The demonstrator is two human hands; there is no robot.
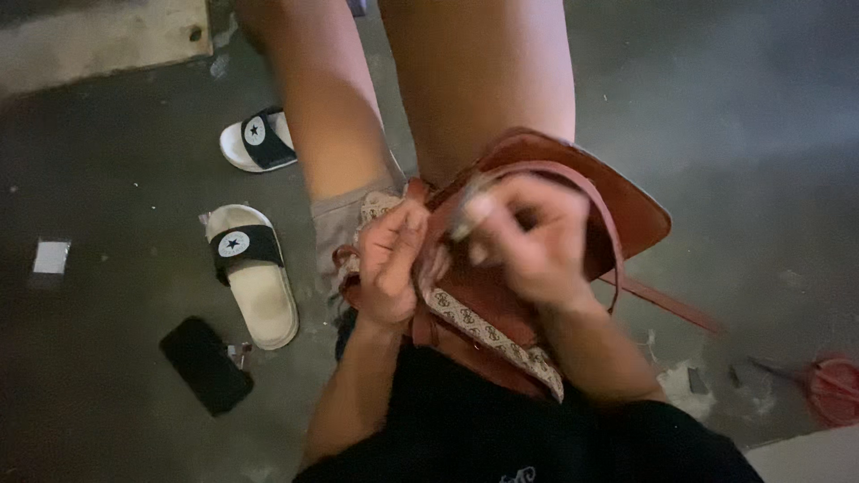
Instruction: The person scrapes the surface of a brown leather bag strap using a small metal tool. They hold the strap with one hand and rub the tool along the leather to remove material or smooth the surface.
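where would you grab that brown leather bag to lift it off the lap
Probably by the long brown strap, coming from the right side. It loops clear over the brown leather bag there, while the left hand and right hand cover the near edge and patterned trim.

Looks like an informal floor-level workspace, maybe a small repair spot or home yard; can't tell which. Bare grey concrete floor [734,134], stained & scuffed, w/ a paler slab [98,36] at top left. Two white slides w/ black straps [250,268] kicked off beside the seated person, a black phone [206,365] on the ground, scraps & debris [684,380] scattered nearby.
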